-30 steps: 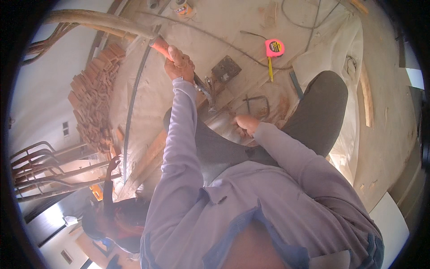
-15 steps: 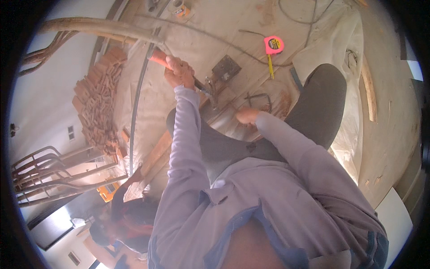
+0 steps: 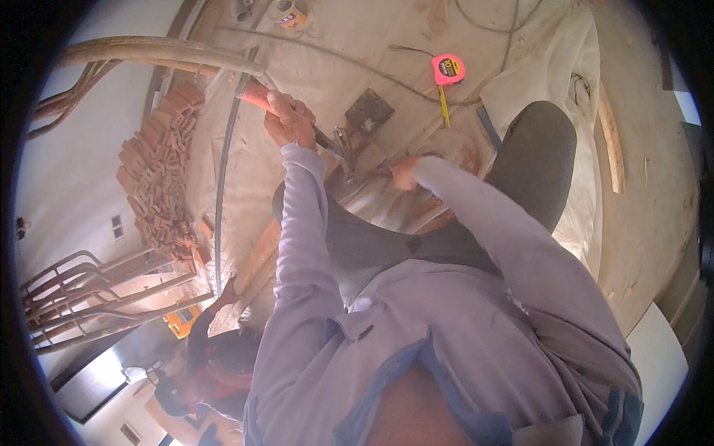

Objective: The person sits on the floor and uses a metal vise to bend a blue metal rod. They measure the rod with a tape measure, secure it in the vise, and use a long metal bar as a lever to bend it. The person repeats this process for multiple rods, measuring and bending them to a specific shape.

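My left hand (image 3: 291, 119) is closed round the orange-gripped handle of a hammer (image 3: 327, 143). The metal head end points down and right, between my knees. My right hand (image 3: 404, 173) is closed close to that head, on a short dark bar (image 3: 381, 172) whose kind I cannot make out. Part of this bar is hidden by my fingers. Just beyond the hammer, a dark square plate (image 3: 370, 111) lies on the dusty sheet. A pink tape measure (image 3: 448, 70) with a length of yellow blade drawn out rests farther off.
Left of me are a heap of reddish tile pieces (image 3: 160, 163), a long dark rod (image 3: 224, 163) and a wooden plank (image 3: 256, 249). Another person (image 3: 216, 372) is at lower left near a yellow case (image 3: 181, 321). A can (image 3: 286, 13) and a cable (image 3: 357, 65) lie at the far side.
My right hand has moved slightly left and up, closer to the hammer head. My left hand still grips the hammer. The whole view has shifted a little.
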### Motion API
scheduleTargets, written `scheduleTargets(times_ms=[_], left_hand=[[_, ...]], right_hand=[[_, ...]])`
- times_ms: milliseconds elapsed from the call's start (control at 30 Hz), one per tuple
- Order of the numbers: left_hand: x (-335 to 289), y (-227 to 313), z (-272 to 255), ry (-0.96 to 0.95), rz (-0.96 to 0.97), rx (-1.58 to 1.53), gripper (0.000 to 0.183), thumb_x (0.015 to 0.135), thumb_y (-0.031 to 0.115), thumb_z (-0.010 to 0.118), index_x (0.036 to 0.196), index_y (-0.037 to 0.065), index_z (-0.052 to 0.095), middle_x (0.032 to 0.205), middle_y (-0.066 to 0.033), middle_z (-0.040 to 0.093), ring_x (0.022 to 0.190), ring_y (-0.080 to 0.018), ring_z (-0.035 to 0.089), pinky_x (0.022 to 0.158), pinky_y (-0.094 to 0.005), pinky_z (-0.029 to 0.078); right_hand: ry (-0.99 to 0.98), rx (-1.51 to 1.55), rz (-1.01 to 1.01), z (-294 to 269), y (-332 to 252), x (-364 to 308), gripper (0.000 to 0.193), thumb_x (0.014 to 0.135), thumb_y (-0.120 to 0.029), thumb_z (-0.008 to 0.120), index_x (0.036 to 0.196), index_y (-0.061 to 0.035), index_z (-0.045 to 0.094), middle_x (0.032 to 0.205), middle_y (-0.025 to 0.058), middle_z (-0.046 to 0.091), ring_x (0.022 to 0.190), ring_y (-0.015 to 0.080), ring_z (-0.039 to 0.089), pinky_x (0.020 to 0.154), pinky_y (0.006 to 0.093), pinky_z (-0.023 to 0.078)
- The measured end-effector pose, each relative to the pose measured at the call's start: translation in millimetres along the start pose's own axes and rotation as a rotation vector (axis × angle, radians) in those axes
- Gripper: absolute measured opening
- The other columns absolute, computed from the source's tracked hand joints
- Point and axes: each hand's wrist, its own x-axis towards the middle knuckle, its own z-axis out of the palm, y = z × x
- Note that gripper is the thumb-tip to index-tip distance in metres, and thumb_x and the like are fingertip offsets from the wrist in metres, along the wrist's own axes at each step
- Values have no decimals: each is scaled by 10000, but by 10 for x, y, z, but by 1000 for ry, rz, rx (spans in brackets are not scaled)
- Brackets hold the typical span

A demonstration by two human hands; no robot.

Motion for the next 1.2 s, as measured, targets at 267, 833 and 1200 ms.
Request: scheduleTargets(times_ms=[267,833,1200], left_hand=[[131,1226,158,48,95,-123,608,790,716,495,760,115,407,555,9,339,451,-112,312,420,-255,291],[-128,1039,-888,-137,-92,-508,621,771,745,476,753,132,375,576,56,245,467,-75,239,446,-232,243],[-279,751,-1609,-335,-504,-499,550,865,654,428,749,117,441,555,47,348,408,-68,319,361,-199,249]], right_hand=[[145,-38,-16,-302,107,-101,456,745,-205,518,1157,-23,593,1112,213,618,1044,354,593,874,443,474],[1136,147,-706,-595,37,-613,369,804,-203,562,1139,-47,574,1162,206,577,1127,339,530,932,398,428],[693,855,-520,-382,-845,-1071,297,981,-269,396,994,-3,526,723,54,632,643,156,566,643,314,460]])
